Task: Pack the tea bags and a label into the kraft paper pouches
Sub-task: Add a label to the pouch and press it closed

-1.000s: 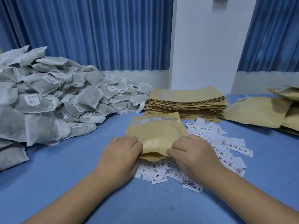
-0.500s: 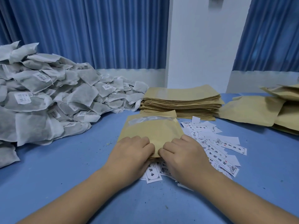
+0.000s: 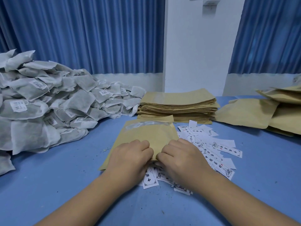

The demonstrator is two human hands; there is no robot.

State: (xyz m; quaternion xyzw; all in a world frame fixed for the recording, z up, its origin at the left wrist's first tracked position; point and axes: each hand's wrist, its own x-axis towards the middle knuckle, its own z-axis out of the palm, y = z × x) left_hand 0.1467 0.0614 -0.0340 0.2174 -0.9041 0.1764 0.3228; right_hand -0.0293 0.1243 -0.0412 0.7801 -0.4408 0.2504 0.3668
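Note:
A kraft paper pouch [image 3: 146,132] lies on the blue table in front of me, its zip end pointing away. My left hand [image 3: 130,157] and my right hand [image 3: 180,157] sit side by side on its near edge, fingers curled and pinching the paper there. White printed labels [image 3: 215,154] are scattered under and to the right of the pouch. A big heap of white tea bags [image 3: 48,105] fills the left side. Behind the pouch stands a flat stack of empty kraft pouches [image 3: 177,103].
More kraft pouches [image 3: 260,115] lie piled at the right edge of the blue table [image 3: 48,185]. Blue curtains and a white pillar [image 3: 195,54] close off the back.
Both hands have slid together along the pouch's near edge and now nearly touch. The pouch has flattened onto the table and shifted a little left.

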